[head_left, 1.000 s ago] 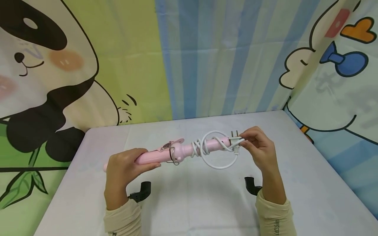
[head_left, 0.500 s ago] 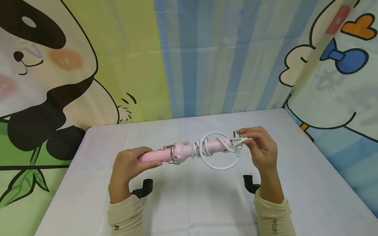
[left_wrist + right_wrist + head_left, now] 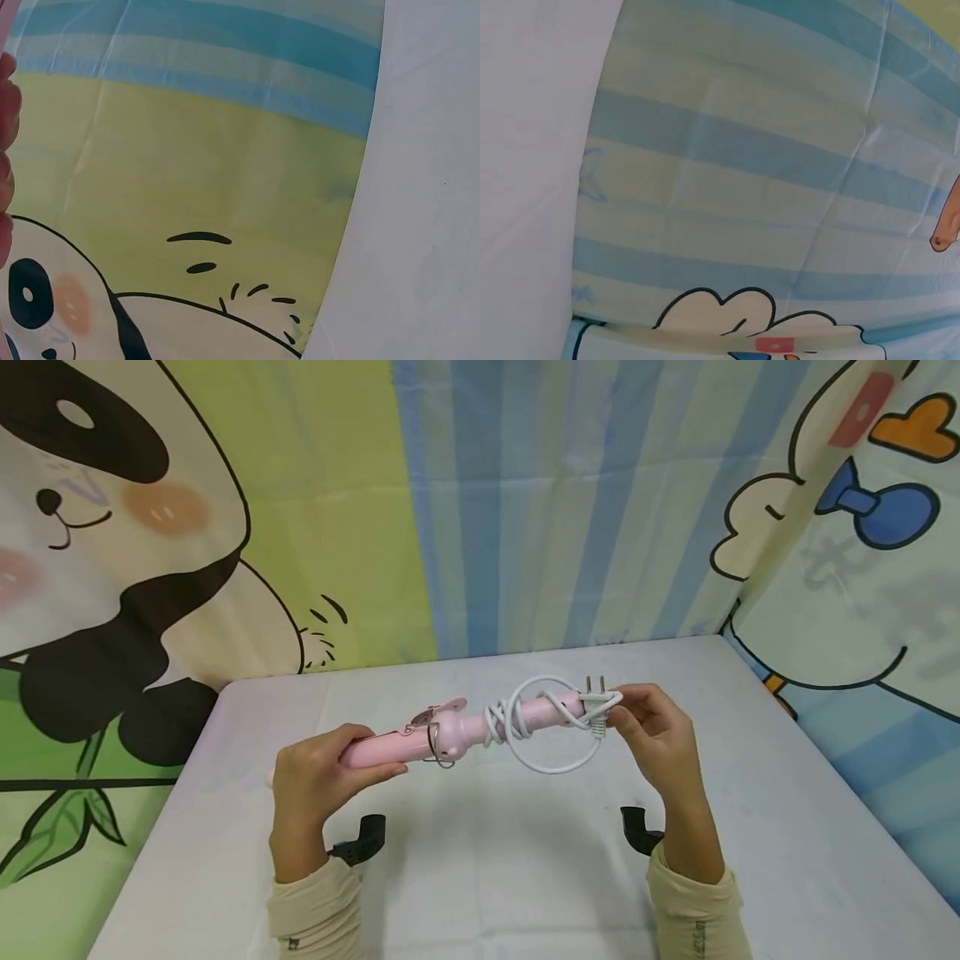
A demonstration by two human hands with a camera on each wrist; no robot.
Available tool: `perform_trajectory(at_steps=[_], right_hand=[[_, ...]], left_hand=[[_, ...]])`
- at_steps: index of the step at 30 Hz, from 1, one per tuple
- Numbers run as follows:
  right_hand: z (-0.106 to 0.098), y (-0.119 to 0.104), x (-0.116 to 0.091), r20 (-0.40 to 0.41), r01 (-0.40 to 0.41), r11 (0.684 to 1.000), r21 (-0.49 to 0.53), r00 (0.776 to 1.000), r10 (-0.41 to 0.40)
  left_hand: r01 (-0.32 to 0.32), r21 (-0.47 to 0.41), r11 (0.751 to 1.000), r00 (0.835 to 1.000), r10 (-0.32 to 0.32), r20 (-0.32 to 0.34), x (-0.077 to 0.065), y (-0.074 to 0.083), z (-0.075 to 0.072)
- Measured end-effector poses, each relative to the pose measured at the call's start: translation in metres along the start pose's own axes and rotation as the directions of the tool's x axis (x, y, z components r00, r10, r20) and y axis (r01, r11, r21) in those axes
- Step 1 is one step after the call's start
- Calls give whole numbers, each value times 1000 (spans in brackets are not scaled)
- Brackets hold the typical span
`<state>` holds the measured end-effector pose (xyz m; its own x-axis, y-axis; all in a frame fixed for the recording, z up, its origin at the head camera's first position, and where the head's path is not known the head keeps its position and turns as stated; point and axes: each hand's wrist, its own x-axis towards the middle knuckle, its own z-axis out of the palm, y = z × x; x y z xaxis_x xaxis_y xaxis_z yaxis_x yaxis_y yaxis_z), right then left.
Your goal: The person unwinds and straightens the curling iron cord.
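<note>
A pink curling iron is held up over the table in the head view, its right end a little higher. My left hand grips the barrel, fingers round the far side and thumb along the near side. White power cord winds round the handle, with one loose loop hanging off it. At the handle's end sits the two-pin plug, prongs pointing away from me. My right hand pinches at the plug and the cord beside it. In the left wrist view, fingers show at the edge, next to a pink sliver.
A white-covered table lies below both hands. Cartoon-printed curtains stand behind it and at the sides. Black angled brackets stick out by both wrists.
The curling iron has tilted and rolled slightly: its metal stand turned away, then showed again on top. The plug end has risen a little. My right fingers shifted off the prongs toward the plug's side.
</note>
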<state>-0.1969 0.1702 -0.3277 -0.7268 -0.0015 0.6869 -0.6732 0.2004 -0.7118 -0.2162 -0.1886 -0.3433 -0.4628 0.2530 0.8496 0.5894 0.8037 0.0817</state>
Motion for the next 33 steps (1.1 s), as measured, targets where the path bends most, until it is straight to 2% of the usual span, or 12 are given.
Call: perform_trajectory(at_steps=[2,4,7,10,16,20,23,25,27,29,31,33], right_hand=[[3,-4,-3,26,-95,990,-102,995,98],[5,-6,-4,46,-151,967,-205,985,164],[8,-8,-4,77,-177,955,-240,977,200],[8,-8,-4,131,-179,964,-197,970,207],[3,-7,-5,246,-138,982,-128,955,166],[-1,-3,-4,316,-128,990,62,943,102],[-3,1,-2,380,-142,970,197,923,58],[-3,2,-1,414,-169,957,237,908,58],[-2,2,-1,432,-190,959,209,898,84],[0,1,-2,421,-181,976,122,900,114],[2,1,-2,390,-123,992,-23,913,122],[4,1,-2,341,-52,985,-162,934,106]], left_hand=[[7,10,1000,1000,-7,-5,-2,0,1],[11,23,1000,1000,-11,-3,-2,0,2],[21,50,999,1000,-22,16,-2,-1,2],[34,70,997,999,-36,25,-2,-2,1],[61,79,995,998,-63,31,-4,-4,1],[68,45,997,995,-71,75,-4,-5,0],[76,28,997,991,-79,106,-5,-6,-1],[87,35,996,990,-91,107,-6,-7,-2],[99,52,994,990,-104,97,-6,-8,-3],[109,67,992,990,-114,78,-6,-8,-3],[109,72,991,991,-114,65,-5,-8,-2],[102,59,993,992,-106,63,-4,-8,0]])
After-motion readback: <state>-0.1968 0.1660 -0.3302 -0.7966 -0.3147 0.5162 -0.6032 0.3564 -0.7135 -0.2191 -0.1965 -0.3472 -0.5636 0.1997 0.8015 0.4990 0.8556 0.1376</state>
